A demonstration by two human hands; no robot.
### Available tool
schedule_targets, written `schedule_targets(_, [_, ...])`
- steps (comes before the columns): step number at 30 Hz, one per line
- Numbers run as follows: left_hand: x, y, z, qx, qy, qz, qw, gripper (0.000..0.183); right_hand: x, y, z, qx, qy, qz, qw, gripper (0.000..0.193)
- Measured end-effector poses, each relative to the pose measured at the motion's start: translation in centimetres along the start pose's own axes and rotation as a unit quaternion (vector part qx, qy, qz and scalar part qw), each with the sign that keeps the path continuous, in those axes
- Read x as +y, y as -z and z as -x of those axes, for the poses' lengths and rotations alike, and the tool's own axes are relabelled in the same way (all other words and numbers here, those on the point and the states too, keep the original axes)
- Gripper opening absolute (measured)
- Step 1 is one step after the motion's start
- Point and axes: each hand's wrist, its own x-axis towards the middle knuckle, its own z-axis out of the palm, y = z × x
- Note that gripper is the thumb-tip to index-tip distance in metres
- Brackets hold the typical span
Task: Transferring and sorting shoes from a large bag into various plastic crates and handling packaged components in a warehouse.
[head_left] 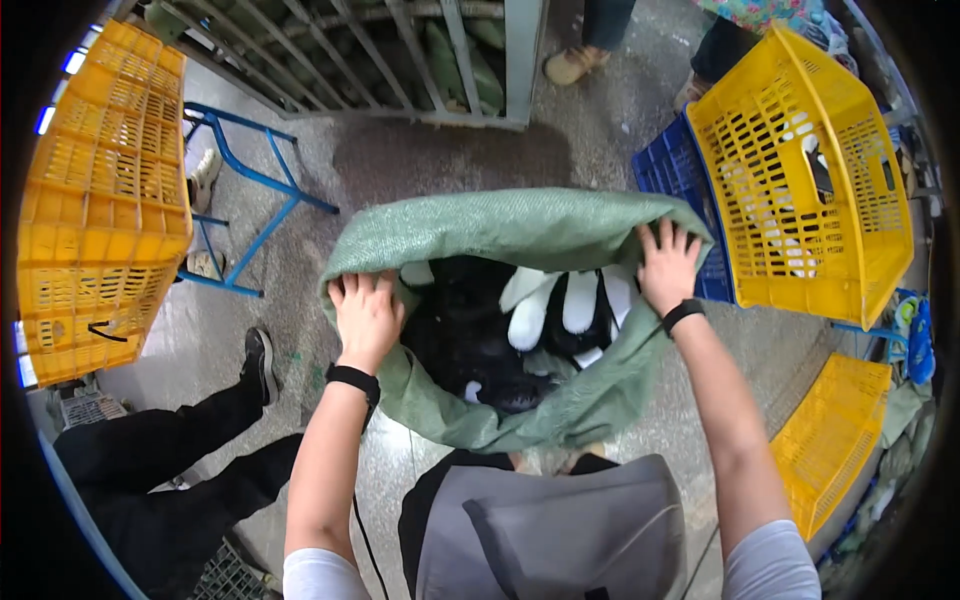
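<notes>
A large green woven sack (510, 215) stands in front of me, its rolled rim spread wide. My left hand (367, 318) grips the left side of the rim, fingers over the fold and pointing away from me. On the far right side, my right hand (668, 268) is bent over the same rim, fingers slightly apart. Inside lie long, rounded white pieces (532, 310) that look like shoe soles, along with dark pieces (455, 325) whose shapes blur together. The sack's folds hide the undersides of my fingertips and the bottom of the load.
Stacked yellow crates (105, 200) rise at left by a blue metal stand (265, 225). A tilted yellow crate (800, 180) and a blue crate (675, 165) stand right; another yellow crate (830, 440) lies lower right. A barred metal cage (400, 60) is ahead. A person's legs (180, 460) extend from the left.
</notes>
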Motion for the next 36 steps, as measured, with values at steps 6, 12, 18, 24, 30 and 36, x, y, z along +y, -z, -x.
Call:
schedule_targets(6, [1.6,-3.0,-4.2,0.063,-0.052,-0.001,0.997,0.048,0.1,-1.3,-3.8,0.122,0.125,-0.062,0.983,0.034])
schedule_targets(12, [4.8,-10.3,-4.9,-0.052,-0.038,-0.019,0.998,0.085,-14.2,-5.2,2.1,0.126,0.44,-0.36,0.813,0.02])
schedule_targets(18, [4.4,-8.5,-5.5,-0.035,-0.042,0.039,0.998,0.068,-19.8,-8.6,1.3,0.06,0.377,-0.184,0.906,0.039])
schedule_targets(24, [0.0,2.4,-2.0,-0.152,0.039,0.535,0.83,0.044,-9.0,-6.2,3.8,-0.251,0.281,-0.44,0.815,0.07])
schedule_targets(30, [0.4,2.8,3.5,-0.124,0.167,0.781,0.588,0.041,-8.1,-3.1,5.5,-0.292,-0.042,-0.901,0.317,0.066])
schedule_targets(36, [1.4,2.3,5.4,-0.045,0.194,0.663,0.722,0.033,-6.6,-1.8,3.9,-0.019,0.036,-0.79,0.612,0.029])
